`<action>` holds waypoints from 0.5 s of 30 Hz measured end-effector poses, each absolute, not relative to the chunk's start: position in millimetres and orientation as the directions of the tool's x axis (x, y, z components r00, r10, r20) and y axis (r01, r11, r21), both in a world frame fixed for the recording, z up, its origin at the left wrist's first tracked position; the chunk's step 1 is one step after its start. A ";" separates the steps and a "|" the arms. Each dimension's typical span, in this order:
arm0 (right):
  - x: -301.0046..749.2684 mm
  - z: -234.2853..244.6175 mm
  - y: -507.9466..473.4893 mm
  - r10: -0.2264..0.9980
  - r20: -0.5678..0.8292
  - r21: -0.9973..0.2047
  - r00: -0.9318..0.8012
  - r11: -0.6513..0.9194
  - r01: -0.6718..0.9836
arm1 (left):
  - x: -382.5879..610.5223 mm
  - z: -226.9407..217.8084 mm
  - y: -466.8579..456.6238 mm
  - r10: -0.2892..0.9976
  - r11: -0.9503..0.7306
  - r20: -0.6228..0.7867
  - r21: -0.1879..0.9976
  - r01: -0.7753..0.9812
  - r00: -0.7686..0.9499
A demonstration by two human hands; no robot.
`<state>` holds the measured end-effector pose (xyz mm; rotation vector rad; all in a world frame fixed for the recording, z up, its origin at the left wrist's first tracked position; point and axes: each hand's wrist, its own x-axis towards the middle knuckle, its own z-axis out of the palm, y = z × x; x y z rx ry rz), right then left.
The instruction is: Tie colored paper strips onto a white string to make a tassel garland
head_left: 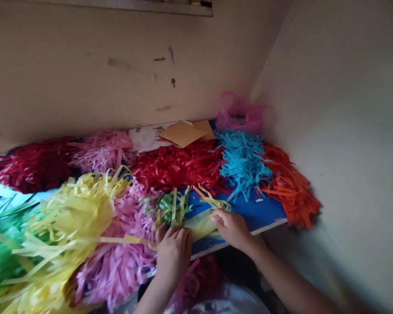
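Note:
My left hand (173, 250) rests at the near edge of the blue table top (258, 211), its fingers curled over a yellow paper strip (118, 239) that runs off to the left. My right hand (233, 227) lies beside it, fingers bent and pressed on a small bunch of yellow paper strips (203, 224). Between and just beyond the hands sits a little heap of green and yellow strips (170, 207). Both hands look closed on paper, though the picture is blurred.
Piles of shredded paper cover the table: dark red (32, 163), pink (101, 150), red (180, 163), light blue (244, 159), orange (288, 185), yellow (75, 213), pink (118, 261), green (0, 248). Brown card sheets (183, 133) and a pink plastic bag (239, 115) lie by the walls.

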<state>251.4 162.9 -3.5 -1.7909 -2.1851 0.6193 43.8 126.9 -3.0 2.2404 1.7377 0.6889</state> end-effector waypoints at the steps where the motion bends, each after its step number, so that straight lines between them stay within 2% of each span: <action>1: 248.8 -6.0 164.5 0.979 -0.094 -0.443 -0.178 0.119 0.888 | 44.6 -3.1 128.2 0.962 -0.254 0.211 0.438 0.862 0.176; 4: 242.3 -11.2 167.1 0.988 -0.095 -0.396 -0.125 0.078 0.915 | 48.1 -2.4 133.6 0.974 -0.198 0.178 0.379 0.904 0.139; 8: 238.2 -11.7 167.3 0.989 -0.101 -0.360 -0.105 0.062 0.931 | 51.3 -0.3 142.6 0.972 -0.182 0.199 0.312 0.932 0.123; 12: 235.7 -10.4 168.6 0.989 -0.108 -0.306 -0.101 0.063 0.950 | 52.0 -0.5 153.0 0.982 -0.161 0.136 0.231 0.959 0.132; 15: 232.8 -10.5 170.5 0.991 -0.108 -0.266 -0.073 0.042 0.963 | 51.8 -2.4 159.5 0.984 -0.157 0.121 0.214 0.964 0.133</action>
